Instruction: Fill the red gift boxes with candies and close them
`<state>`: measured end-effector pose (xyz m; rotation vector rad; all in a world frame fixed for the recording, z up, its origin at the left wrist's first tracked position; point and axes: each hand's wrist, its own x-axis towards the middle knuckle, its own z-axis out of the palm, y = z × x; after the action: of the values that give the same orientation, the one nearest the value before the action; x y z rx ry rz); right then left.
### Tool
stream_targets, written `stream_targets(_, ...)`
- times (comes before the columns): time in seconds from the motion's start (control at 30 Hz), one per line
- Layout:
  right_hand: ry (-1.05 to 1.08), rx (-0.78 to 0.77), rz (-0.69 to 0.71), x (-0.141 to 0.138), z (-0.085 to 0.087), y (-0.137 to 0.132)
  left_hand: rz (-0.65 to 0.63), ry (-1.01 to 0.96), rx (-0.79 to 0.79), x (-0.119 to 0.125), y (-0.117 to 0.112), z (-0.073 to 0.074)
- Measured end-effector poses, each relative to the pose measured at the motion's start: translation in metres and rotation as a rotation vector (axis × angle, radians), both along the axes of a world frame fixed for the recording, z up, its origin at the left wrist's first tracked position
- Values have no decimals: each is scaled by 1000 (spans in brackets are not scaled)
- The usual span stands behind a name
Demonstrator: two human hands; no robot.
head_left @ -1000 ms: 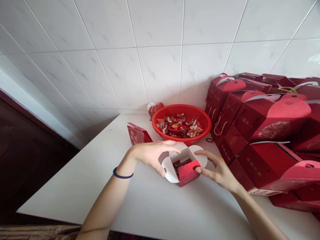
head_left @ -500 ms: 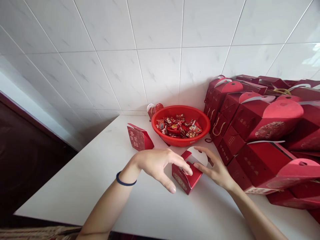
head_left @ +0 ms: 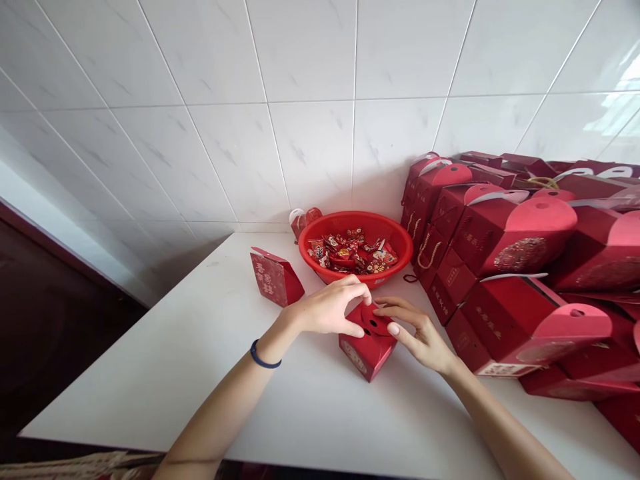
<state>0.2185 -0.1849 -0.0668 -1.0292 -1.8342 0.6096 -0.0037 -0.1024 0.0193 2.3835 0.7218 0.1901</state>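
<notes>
A small red candy box [head_left: 367, 357] sits on the white table in front of me, its rounded flaps folded down over the top, dark holes showing. My left hand [head_left: 333, 308] arches over its left side, thumb and fingers apart, the thumb by the front flap. From the right, my right hand [head_left: 420, 337] holds the edge of the upper flap, thumb in front and fingers behind. Whether the left fingertips touch the card is hard to tell. Behind the box stands a red plastic basin [head_left: 357, 223] with wrapped candies [head_left: 350, 253] in it.
A red folded card sign [head_left: 273, 277] stands left of the basin. Another small box [head_left: 304, 220] is by the wall. Red gift boxes [head_left: 515, 247] are stacked along the right side. The white table [head_left: 195, 333] ends at a left edge, and a tiled wall [head_left: 310, 153] rises behind.
The box's pale-backed flap, raised before, now lies folded over the top with its red side up. My left hand has moved up and over the box; my right hand stays on the flap.
</notes>
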Motion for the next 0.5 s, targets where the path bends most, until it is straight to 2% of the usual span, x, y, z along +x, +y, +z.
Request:
stream_targets(0.17, -32, -33, -17, -2, 6, -1, -167, 15, -136, 1, 10, -9)
stream_targets(0.23, -39, -35, -62, -2, 10, -1, -173, 42, -168, 2, 13, -12)
stream_targets(0.37, -46, -47, -242, -1, 17, -7, -16, 142, -98, 5, 8, -11)
stream_targets(0.5, -170, -21, -471, -14, 16, -30, 157, 216, 5, 11, -11, -6)
